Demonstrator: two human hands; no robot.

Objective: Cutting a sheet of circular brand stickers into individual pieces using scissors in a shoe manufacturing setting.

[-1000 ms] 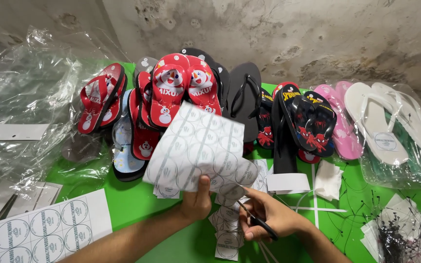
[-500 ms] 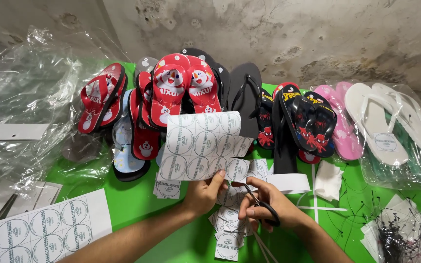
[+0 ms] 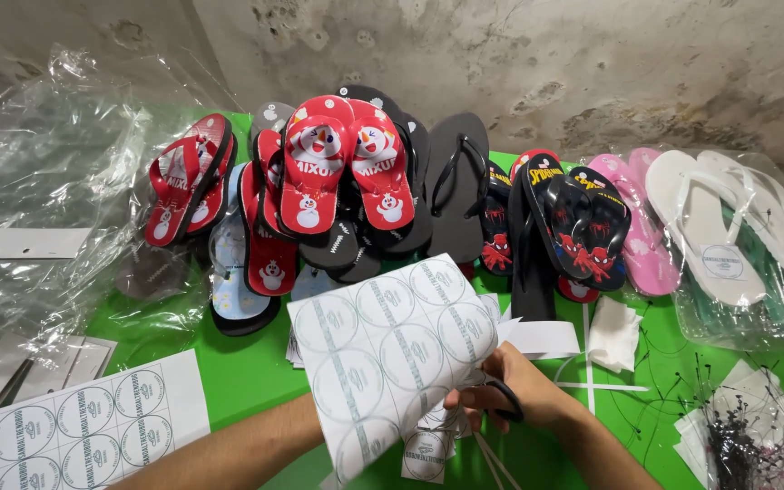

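Here the right hand [image 3: 524,390] is closed through the black handles of a pair of scissors [image 3: 499,404], held at the near edge of a white paper sheet printed with round green-lettered labels [image 3: 392,349]. The left hand is hidden behind that sheet, so its grip cannot be told; only the forearm shows. The sheet hangs tilted above the green desk [image 3: 247,372]. To the near left lies another label sheet [image 3: 74,431]. Farther back, red cartoon-printed flip-flops [image 3: 338,163] are piled, with white flip-flops [image 3: 719,222] at the far right.

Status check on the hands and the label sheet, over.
Right hand grips black scissors, cutting. Left hand hidden behind label sheet, which is lifted over the green table. Cut labels underneath; flip-flops behind.
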